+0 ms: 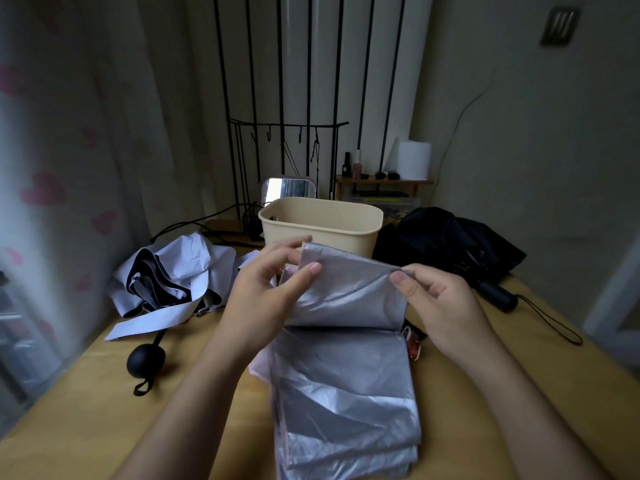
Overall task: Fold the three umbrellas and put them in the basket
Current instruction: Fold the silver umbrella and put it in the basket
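**Fingers Pinched on the Silver Umbrella's Top Panel**

Fingers (306, 273) of the left hand (266, 296) are closed in a pinch on the far left corner of the silver umbrella (346, 375). The thumb is laid on the upper face of the cloth and the other fingers are curled behind it. The far right corner of the same panel is pinched by the right hand (440, 303), thumb on top. Between the two hands the panel is held raised off the stack, and only shallow creases are seen across it.

The umbrella is laid on the yellow-covered table (86, 410), lengthwise toward the person, between the forearms. Its canopy is shown with the glossy silver-grey side out, gathered into flat, overlapping pleats that are stacked like pages. A sharp horizontal crease is seen where the raised panel meets the flat ones. A pale pink edge (259, 367) is exposed along the left side. A small reddish strap (412, 344) is seen at the right side, just beside the right wrist.

The cream basket (311, 233) is set upright just beyond the hands. To its left a white umbrella (180, 268) is piled in a loose heap, with its round black handle (145, 358) rested on the table. To the right a black umbrella (446, 240) is spread loosely, its handle (498, 296) and wrist cord (550, 320) pointed toward the near right. A mirror (289, 188) is propped behind the basket.
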